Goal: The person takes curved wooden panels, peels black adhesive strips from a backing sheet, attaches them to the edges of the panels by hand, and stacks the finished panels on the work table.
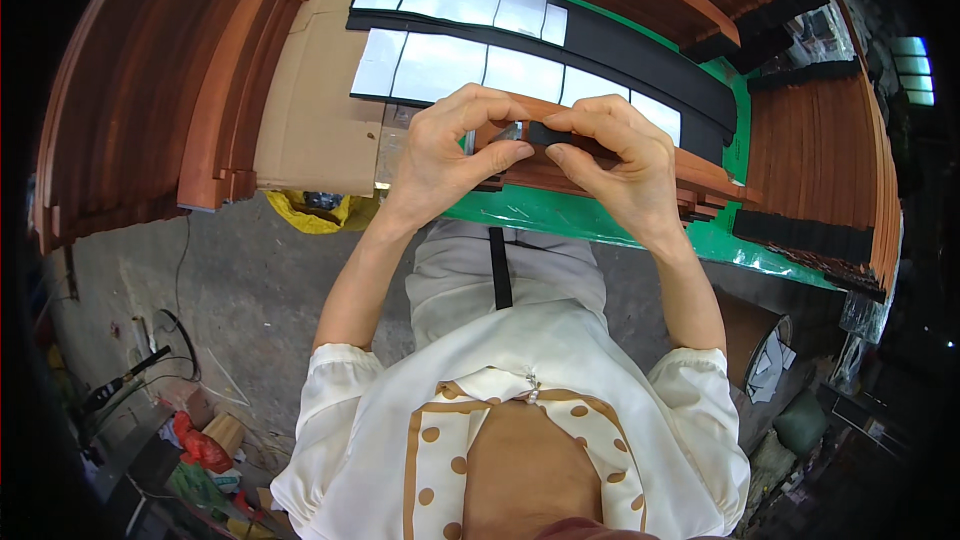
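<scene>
My left hand (450, 145) and my right hand (625, 155) meet over the near edge of the bench, thumbs and forefingers pinched toward each other. Between the fingertips is a short black strip (543, 133). The right fingers close on it, and its left end meets a small shiny silvery piece (515, 132) in the left fingers. What that piece is, I cannot make out. Reddish-brown wooden strips (705, 176) lie under and beside the hands. Just beyond them are long black strips (650, 50) with glossy white panels (440, 62) along their left part.
Wooden mouldings stand stacked at the left (225, 90) and right (820, 155), several right-hand ones with black ends. Cardboard (320, 100) and green sheeting (600, 214) cover the bench. A yellow bag (320, 215) is beneath; a cylindrical bin (755, 340) stands right.
</scene>
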Demonstrator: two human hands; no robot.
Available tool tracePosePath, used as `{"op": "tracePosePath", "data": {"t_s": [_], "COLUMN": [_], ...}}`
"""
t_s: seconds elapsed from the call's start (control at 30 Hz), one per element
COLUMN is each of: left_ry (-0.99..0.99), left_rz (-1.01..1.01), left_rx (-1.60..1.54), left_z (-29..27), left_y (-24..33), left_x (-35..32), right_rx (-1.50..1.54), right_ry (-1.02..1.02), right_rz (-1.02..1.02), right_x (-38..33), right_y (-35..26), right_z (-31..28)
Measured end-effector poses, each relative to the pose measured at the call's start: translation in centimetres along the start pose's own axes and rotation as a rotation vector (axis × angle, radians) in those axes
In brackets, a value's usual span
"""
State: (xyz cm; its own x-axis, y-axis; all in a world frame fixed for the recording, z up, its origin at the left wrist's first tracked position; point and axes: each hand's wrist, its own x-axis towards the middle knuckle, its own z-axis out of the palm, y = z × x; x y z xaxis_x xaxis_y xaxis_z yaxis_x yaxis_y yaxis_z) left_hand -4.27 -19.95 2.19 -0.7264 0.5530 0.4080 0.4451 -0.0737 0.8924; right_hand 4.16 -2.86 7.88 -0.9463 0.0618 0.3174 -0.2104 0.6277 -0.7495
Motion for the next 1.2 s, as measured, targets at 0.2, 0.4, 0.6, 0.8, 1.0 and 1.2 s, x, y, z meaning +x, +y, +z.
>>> {"op": "tracePosePath", "data": {"t_s": [0.2,0.4,0.6,0.8,1.0,1.2], "left_ry": [0.000,0.009,0.012,0.017,-0.013,-0.002], "left_rz": [-0.016,-0.016,-0.015,0.001,0.003,0.037], "left_rx": [-0.020,-0.018,-0.012,0.001,0.059,0.066], "left_z": [0.03,0.11,0.07,0.09,-0.24,-0.10], "left_y": [0.01,0.25,0.32,0.25,0.27,0.05], "left_x": [-0.05,0.00,0.02,-0.02,-0.16,-0.10], "right_rx": [0.024,0.044,0.024,0.025,0.014,-0.003], "right_ry": [-0.026,-0.049,-0.063,-0.061,-0.076,-0.106], "right_rz": [0.002,0.018,0.027,0.022,0.034,0.061], "right_x": [0.24,0.31,0.43,0.38,0.40,0.63], "right_y": [-0.05,0.00,-0.11,0.00,-0.10,-0.13], "right_z": [-0.10,-0.01,-0.14,-0.08,-0.19,-0.22]}}
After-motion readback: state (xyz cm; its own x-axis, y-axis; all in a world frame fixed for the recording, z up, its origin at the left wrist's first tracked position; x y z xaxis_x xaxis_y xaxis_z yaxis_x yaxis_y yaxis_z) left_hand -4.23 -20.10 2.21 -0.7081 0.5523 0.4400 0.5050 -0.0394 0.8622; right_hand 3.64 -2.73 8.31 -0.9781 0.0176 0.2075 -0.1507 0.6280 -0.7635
